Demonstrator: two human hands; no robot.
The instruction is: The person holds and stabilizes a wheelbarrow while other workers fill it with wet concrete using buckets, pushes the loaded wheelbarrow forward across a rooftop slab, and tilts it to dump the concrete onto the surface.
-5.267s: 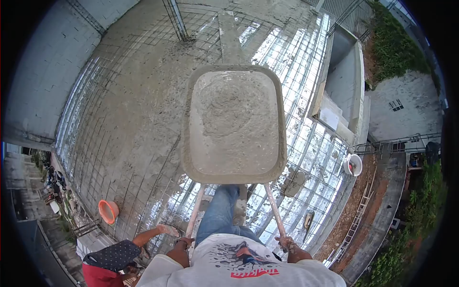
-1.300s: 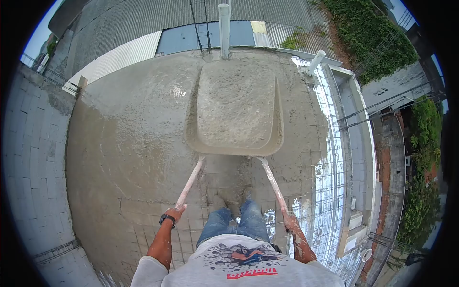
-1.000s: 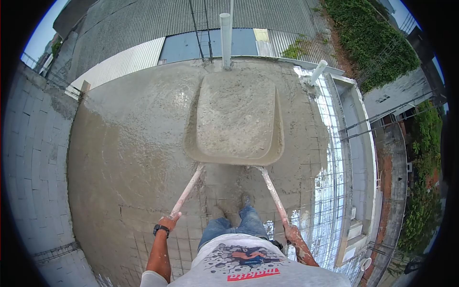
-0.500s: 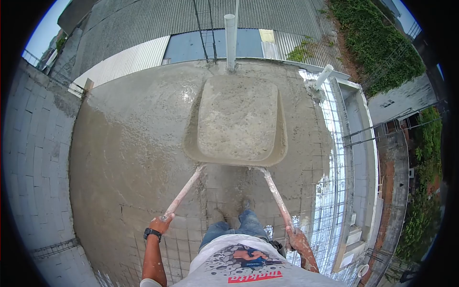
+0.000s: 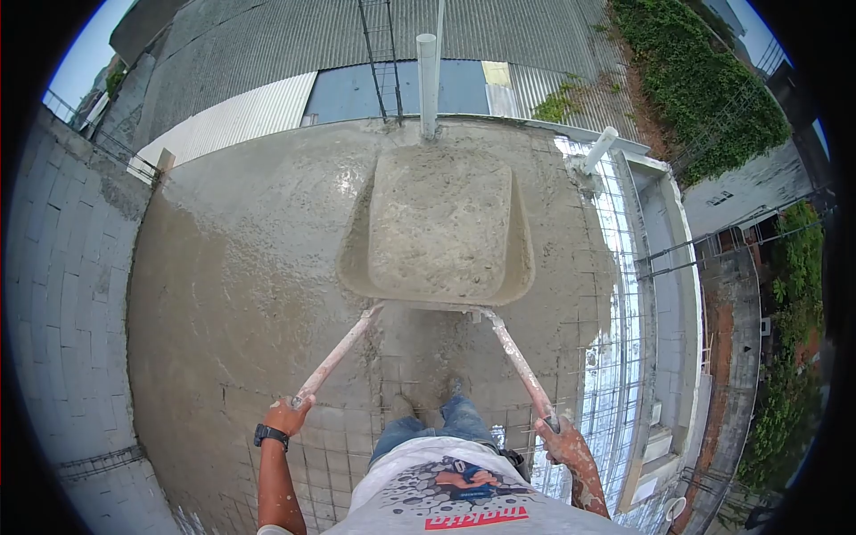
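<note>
A wheelbarrow (image 5: 437, 294) stands ahead of me, its tray coated and filled with wet grey concrete (image 5: 441, 223). My left hand (image 5: 287, 415), with a black watch at the wrist, is closed around the end of the left handle (image 5: 339, 358). The end of the right handle (image 5: 522, 366) is gripped in my right hand (image 5: 563, 441), which is spattered with cement. Both handles slope from the tray toward my body. The wheel and the tray's underside are hidden.
Wet concrete (image 5: 214, 276) covers much of the slab, with a rebar mesh (image 5: 334, 446) showing near my feet and at the right. A white pipe (image 5: 428, 85) and a rebar column (image 5: 381, 62) rise at the far edge. A shorter pipe (image 5: 600, 150) stands right. A block wall (image 5: 76, 294) borders the left.
Both hands have risen slightly at the handles, and the right hand has shifted a little to the right. The wheelbarrow's tray sits nearly where it was.
</note>
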